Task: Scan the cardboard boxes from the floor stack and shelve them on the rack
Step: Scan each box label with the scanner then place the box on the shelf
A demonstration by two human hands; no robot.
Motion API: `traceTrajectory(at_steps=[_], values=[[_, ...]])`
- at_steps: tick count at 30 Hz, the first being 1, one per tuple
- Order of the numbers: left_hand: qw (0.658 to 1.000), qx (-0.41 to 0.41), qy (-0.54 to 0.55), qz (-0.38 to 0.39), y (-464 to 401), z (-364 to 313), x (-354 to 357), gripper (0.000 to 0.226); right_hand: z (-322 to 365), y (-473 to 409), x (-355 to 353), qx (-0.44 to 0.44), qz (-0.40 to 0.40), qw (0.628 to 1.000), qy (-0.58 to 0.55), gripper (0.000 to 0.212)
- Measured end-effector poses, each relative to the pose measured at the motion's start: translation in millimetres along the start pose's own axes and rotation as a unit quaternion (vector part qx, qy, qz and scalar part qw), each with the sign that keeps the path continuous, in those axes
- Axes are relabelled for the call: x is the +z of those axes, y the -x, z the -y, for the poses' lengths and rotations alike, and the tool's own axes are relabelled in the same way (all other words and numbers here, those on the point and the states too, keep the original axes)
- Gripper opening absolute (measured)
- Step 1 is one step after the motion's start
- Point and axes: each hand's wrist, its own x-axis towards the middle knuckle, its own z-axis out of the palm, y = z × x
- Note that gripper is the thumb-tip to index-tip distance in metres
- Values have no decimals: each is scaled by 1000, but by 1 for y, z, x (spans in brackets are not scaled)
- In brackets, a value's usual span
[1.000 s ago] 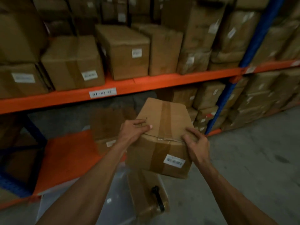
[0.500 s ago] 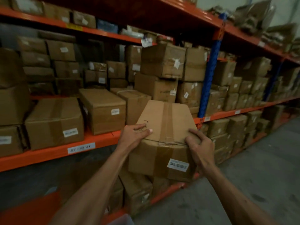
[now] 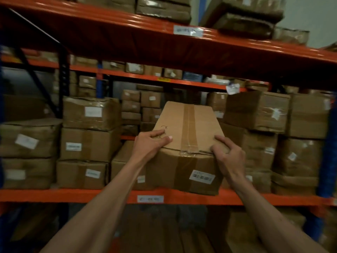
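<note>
I hold a taped cardboard box (image 3: 189,143) in front of me at the height of the rack's middle shelf. A white barcode label sits on its near face, low on the right. My left hand (image 3: 149,145) grips the box's near left top edge, fingers curled over the top. My right hand (image 3: 228,154) grips the near right corner. The box's bottom front edge hangs just above the orange shelf beam (image 3: 73,196). Whether the box rests on the shelf is hidden.
Stacked cardboard boxes (image 3: 85,143) fill the shelf on the left, and more boxes (image 3: 299,152) stand on the right. A low box (image 3: 125,161) lies right behind my left wrist. An upper orange beam (image 3: 127,21) carries more boxes. Blue uprights (image 3: 328,161) frame the bay.
My view has swung up from the floor and lower shelf to the middle shelf. The box has risen with both hands, which keep the same grip, and now faces the shelf.
</note>
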Motion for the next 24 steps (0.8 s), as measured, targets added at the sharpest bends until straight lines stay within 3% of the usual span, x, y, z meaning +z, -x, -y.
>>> traceTrajectory(at_steps=[7, 16, 22, 24], values=[[997, -40, -38, -53, -71, 87, -70, 66, -13, -50, 152, -9, 73, 996, -46, 56], [989, -127, -63, -49, -141, 199, -109, 68, -62, -83, 299, 41, 136, 988, -65, 36], [984, -131, -112, -33, -190, 211, -107, 57, -78, -118, 334, 59, 159, 984, -51, 62], [976, -84, -186, -70, -192, 212, -95, 48, -82, -126, 340, 63, 153, 986, -35, 71]])
